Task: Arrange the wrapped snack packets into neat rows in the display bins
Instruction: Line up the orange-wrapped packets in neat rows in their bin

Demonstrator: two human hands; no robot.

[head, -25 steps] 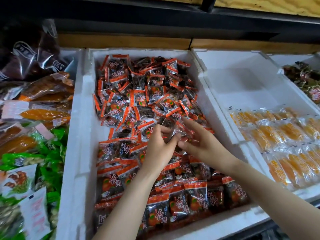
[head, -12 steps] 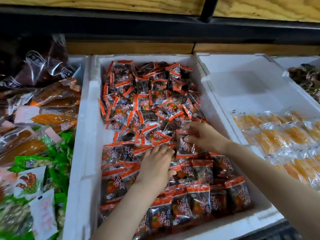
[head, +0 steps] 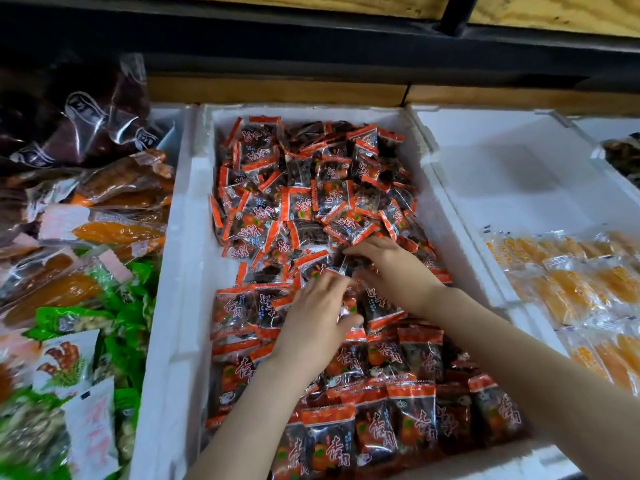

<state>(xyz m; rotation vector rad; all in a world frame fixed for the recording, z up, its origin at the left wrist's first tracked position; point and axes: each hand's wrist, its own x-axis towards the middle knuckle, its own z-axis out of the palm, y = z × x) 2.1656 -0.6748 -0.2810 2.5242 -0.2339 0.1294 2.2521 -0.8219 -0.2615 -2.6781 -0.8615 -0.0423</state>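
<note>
Item: middle bin [head: 187, 271], white foam, holding dark snack packets with orange-red sealed ends.
- Far half: loose heap [head: 311, 202], packets lying at all angles, overlapping.
- Near half: rows [head: 398, 410], packets upright and overlapping, printed faces toward the camera.

Item: right hand [head: 391, 271], at the line where heap meets rows. Its fingers [head: 362, 247] are curled down and, with the thumb below, pinch one packet [head: 346, 268] by its clear wrapper (the packet's print is blurred).

Item: left hand [head: 313, 327], palm down on the farthest row, just beside the right hand. Fingers nearly straight and slightly spread, tips touching the packets at the pinched packet's edge; thumb held out to the side against a wrapper. Whether the thumb grips anything cannot be told.

Item: right bin [head: 502, 188], white foam, adjoining; yellow-orange packets [head: 588, 282] in rows across its near part.

Item: left of the middle bin, mixed bags: green bags [head: 69, 320], orange strips in clear wrap [head: 114, 233].
</note>
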